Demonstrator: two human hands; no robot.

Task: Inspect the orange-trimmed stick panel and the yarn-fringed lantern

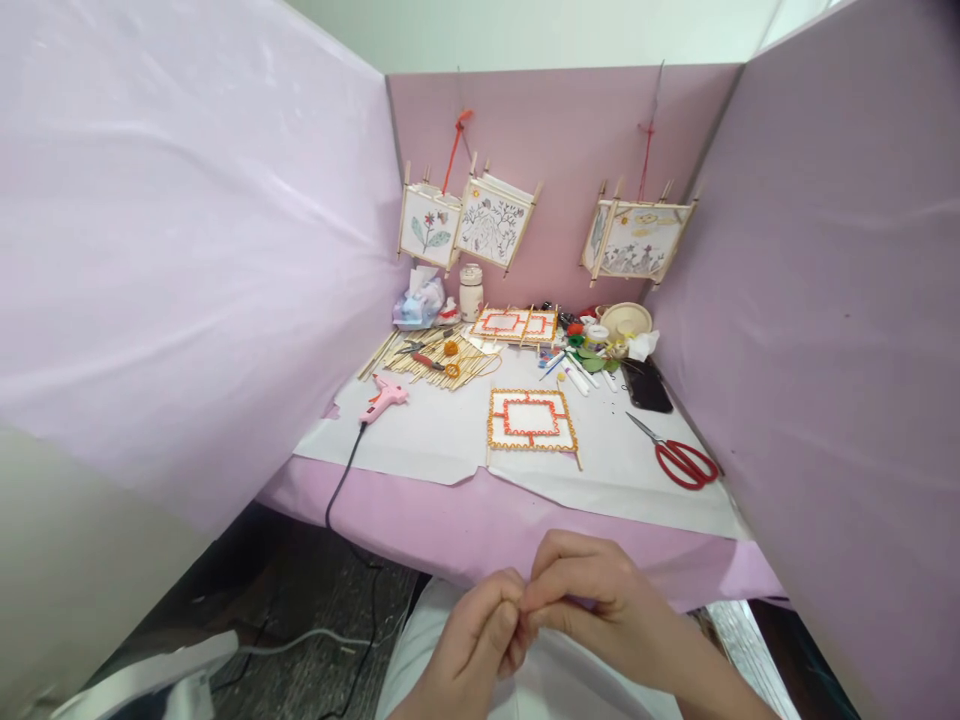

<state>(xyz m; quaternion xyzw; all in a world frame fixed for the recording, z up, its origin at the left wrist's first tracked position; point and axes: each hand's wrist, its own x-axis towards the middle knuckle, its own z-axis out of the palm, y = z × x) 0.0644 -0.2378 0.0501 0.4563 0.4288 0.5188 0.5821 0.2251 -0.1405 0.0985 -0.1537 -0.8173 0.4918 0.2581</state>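
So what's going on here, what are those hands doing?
A person's left hand and right hand are pinched together just off the pink table edge. Anything between them is too small to see. Farther along, on white paper, lie a stick frame trimmed in orange and red, a pink glue gun and red-handled scissors.

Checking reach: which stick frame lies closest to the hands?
The front frame on the white paper, nearest the right hand; the other frame sits farther back, beside the loose sticks.
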